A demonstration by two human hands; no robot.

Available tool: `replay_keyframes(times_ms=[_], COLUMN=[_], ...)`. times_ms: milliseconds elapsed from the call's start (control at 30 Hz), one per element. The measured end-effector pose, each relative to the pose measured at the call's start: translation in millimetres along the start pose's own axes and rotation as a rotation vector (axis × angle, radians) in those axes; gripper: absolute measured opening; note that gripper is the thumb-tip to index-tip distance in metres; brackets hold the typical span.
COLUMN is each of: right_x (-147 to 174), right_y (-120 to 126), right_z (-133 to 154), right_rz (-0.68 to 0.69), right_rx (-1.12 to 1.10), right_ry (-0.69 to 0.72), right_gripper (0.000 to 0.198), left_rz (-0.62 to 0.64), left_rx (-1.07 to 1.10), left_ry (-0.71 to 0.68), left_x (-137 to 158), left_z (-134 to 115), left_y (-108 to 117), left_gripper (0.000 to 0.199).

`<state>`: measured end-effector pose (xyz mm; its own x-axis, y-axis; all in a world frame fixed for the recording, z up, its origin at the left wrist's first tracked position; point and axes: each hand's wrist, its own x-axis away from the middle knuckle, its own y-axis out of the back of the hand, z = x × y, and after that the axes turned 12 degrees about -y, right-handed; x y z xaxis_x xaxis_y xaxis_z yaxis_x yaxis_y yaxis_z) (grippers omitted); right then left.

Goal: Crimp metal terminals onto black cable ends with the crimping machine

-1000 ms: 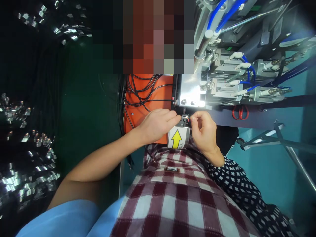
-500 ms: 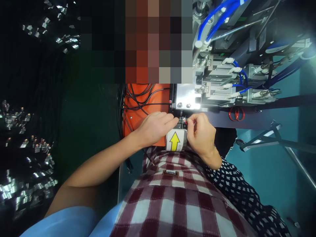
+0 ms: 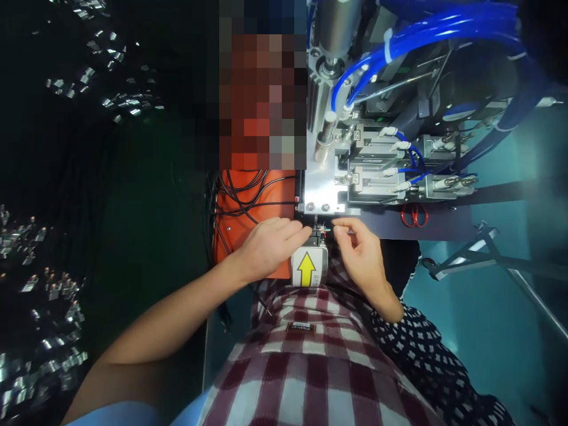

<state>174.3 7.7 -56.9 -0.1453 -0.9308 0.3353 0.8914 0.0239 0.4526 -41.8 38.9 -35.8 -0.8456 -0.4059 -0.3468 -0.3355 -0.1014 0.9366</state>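
Note:
My left hand (image 3: 276, 245) is closed in a pinch on the end of a black cable, most of which its fingers hide. Thin coloured wires (image 3: 323, 229), red, white and green among them, fan out from that end to the right. Just right of the wire tips is my right hand (image 3: 361, 248), thumb and forefinger slightly apart and nothing visible between them. Below the wires, against my apron, sits a small machine part with a white label and a yellow arrow (image 3: 306, 269). A bright metal plate with bolts (image 3: 320, 192) lies just above.
Black cables (image 3: 242, 189) loop over an orange surface (image 3: 281, 189) on the left. Pneumatic cylinders (image 3: 373, 183) with blue tubes (image 3: 426, 26) fill the upper right. Red-handled scissors (image 3: 414, 215) lie on the dark machine base. Shiny metal-ended parts (image 3: 57, 284) are at the far left.
My right fingers have loosened and drawn slightly right, away from the wires, which now fan out in view. My left hand keeps its pinch. The whole view has shifted a little.

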Motion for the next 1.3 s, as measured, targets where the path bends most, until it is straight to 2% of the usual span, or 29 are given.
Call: replay_keyframes(times_ms=[100, 233, 333, 400, 533, 700, 833, 1033, 1233, 1300], right_x=[-1, -3, -2, 0, 2, -5, -9, -4, -4, -3], right_y=[-5, -11, -12, -11, -12, -13, -9, -7, -12, -13], right_z=[9, 14, 12, 11, 9, 5, -2, -1, -4, -7], right_rz=[0.048, -0.059, -0.131, -0.156, -0.1, 0.085, 0.142, 0.246, 0.156, 0.174], right_rx=[-0.043, -0.042, 0.058, 0.099, 0.035, -0.223, -0.347, -0.463, -0.339, -0.35], right_ry=[0.003, 0.104, 0.244, 0.27, 0.114, -0.135, -0.278, -0.249, -0.096, -0.092], right_gripper=[0.02, 0.014, 0.011, 0.011, 0.015, 0.019, 0.024, 0.027, 0.019, 0.019], left_rz=[0.003, 0.012, 0.008, 0.011, 0.005, 0.006, -0.009, -0.022, -0.034, -0.037], left_rx=[0.005, -0.002, -0.005, -0.005, 0.012, 0.04, 0.058, 0.064, 0.071, 0.07], left_ry=[0.002, 0.004, 0.001, 0.002, 0.007, 0.003, 0.008, 0.003, -0.002, -0.001], left_x=[0, 0, 0, 1, 1, 0, 0, 0, -1, -1], left_z=[0, -1, -1, -1, 0, 0, 0, 0, 0, 0], left_y=[0, 0, -1, -1, -2, -2, -1, 0, 0, 0], left_gripper=[0.025, 0.026, 0.025, 0.025, 0.025, 0.027, 0.025, 0.026, 0.027, 0.026])
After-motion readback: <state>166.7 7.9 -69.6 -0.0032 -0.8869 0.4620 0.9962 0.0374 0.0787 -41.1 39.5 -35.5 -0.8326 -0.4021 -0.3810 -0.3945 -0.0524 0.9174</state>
